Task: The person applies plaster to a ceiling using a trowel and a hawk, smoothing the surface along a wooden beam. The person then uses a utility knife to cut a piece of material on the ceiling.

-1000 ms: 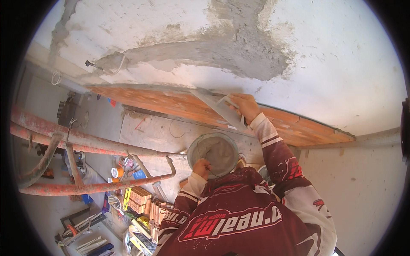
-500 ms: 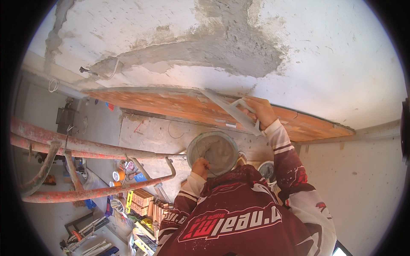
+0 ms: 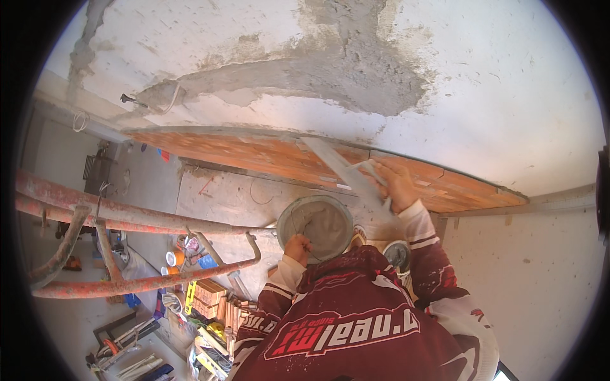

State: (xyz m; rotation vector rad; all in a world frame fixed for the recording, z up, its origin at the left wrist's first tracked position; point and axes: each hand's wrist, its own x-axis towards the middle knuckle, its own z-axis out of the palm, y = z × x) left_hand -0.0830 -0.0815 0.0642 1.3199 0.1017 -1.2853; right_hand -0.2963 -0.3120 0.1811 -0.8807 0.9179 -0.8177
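My right hand [image 3: 399, 184] is closed around the handle of a long, flat plastering trowel [image 3: 335, 164], smeared grey. The trowel slants over the orange brick ledge [image 3: 248, 150], its far end close to the foot of the white wall. A round bucket [image 3: 279, 226] of wet grey mortar [image 3: 327, 230] is in front of my body. My left hand [image 3: 297, 249] makes a fist at the bucket's near left rim; a thin wire-like handle seems to run into it. The fingers' undersides are hidden.
Rough grey patches [image 3: 362, 76] mark the wall, with a loose cable [image 3: 173, 100] at left. A rusty red scaffold rail [image 3: 159, 282] crosses the left side. Below are stacked bricks [image 3: 208, 297] and scattered tools. A smaller bucket [image 3: 398, 254] stands right of the mortar bucket.
My right hand and the trowel have drawn slightly back from the wall, toward my body and a little right. My left hand stays at the bucket.
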